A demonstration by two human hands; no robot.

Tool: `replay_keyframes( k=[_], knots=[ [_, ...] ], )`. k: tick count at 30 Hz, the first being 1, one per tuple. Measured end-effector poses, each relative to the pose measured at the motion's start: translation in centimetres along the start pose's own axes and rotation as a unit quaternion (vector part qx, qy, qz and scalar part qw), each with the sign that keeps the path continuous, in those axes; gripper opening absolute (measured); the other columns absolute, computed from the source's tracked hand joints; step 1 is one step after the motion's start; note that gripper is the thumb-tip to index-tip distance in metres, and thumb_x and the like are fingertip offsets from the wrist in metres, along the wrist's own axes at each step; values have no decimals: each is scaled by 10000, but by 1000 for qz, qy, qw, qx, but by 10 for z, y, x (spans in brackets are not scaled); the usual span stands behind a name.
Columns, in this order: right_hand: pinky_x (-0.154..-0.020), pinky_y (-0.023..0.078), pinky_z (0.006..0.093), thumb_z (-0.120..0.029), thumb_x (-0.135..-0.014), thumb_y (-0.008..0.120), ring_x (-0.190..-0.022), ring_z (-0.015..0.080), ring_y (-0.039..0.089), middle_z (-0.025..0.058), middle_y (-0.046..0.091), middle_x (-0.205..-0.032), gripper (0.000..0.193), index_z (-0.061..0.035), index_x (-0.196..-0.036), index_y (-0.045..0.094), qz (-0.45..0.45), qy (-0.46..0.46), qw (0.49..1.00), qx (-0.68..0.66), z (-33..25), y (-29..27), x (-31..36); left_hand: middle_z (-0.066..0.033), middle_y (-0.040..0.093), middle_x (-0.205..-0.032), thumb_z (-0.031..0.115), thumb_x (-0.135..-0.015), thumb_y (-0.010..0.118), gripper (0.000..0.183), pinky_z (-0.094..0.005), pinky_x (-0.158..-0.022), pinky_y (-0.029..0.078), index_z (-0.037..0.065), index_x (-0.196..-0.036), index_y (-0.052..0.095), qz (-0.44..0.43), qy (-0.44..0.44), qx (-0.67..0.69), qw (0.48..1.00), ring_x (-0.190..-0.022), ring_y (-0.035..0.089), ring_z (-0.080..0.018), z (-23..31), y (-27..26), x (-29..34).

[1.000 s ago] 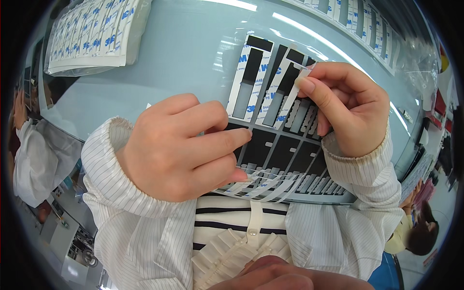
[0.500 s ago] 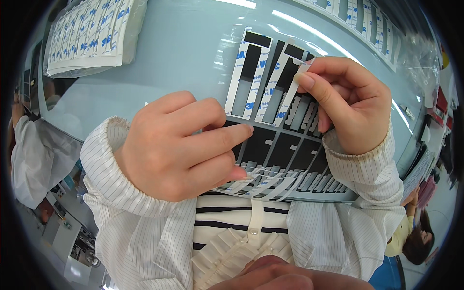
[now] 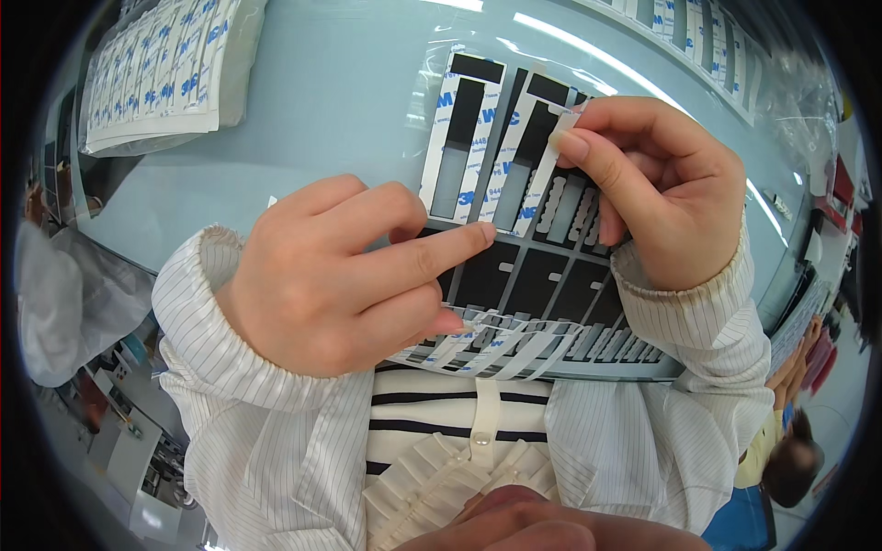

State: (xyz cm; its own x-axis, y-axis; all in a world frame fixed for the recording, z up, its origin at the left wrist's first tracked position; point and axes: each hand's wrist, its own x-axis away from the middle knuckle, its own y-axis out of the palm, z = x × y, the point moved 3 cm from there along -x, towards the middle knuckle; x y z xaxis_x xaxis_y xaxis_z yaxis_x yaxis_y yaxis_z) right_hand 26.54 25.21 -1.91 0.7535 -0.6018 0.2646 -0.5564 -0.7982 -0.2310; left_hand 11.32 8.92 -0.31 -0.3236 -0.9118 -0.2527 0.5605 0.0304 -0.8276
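Note:
My right hand pinches the upper right corner of a white adhesive tape frame with blue print between thumb and index finger. That frame lies over a black sheet with rectangular panels and small pale tabs. A second tape frame lies on the sheet just to the left. My left hand has one finger stretched out, its tip at the lower edge of the pinched frame. The other fingers are curled, and the thumb tip meets a bent, slotted tape sheet; their grip is partly hidden.
A clear bag of printed tape sheets lies at the far left of the pale table. More slotted tape sheets and crumpled clear plastic lie at the far right. Another person is at the right rim.
My left hand's outstretched finger has slid right and slightly up along the frame's lower edge. The sheet and both frames have shifted slightly up and left, with the right hand's pinch following.

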Motion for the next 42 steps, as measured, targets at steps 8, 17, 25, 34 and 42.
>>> replay_keyframes(
  k=[8,17,25,34,42],
  knots=[
    [-432,376,140,-6,-920,693,-497,15,526,85,733,-864,133,43,-1044,689,12,-4,1000,21,0,1,2,-99,736,-1142,270,-696,748,337,-292,-530,396,71,-607,491,-4,0,1,1000,-707,557,-211,1,4,-2],
    [-441,396,139,13,-913,694,-522,12,543,75,726,-872,133,41,-1044,695,18,-24,999,43,0,0,2,-110,733,-1151,267,-742,728,390,-300,-539,396,87,-594,415,-14,23,-34,999,-732,565,-216,5,7,-5],
    [-457,411,139,25,-913,687,-539,17,552,72,720,-899,143,44,-1055,691,3,-52,996,77,3,-2,3,-85,733,-1164,294,-818,707,431,-299,-575,405,97,-608,386,-4,26,-50,998,-767,565,-213,5,14,-6],
    [-475,405,149,20,-889,718,-551,16,545,62,720,-900,142,42,-1028,702,16,-105,985,137,1,-2,7,-75,718,-1209,315,-848,686,434,-313,-667,427,96,-627,383,-10,25,-65,998,-852,561,-221,7,15,-8],
    [-490,327,174,0,-795,796,-560,25,449,23,678,-878,175,-13,-956,727,39,-254,937,235,2,-7,-1,-86,690,-1270,307,-863,673,432,-331,-692,433,88,-632,381,-24,12,-40,999,-860,572,-231,7,15,-7]
  ],
)
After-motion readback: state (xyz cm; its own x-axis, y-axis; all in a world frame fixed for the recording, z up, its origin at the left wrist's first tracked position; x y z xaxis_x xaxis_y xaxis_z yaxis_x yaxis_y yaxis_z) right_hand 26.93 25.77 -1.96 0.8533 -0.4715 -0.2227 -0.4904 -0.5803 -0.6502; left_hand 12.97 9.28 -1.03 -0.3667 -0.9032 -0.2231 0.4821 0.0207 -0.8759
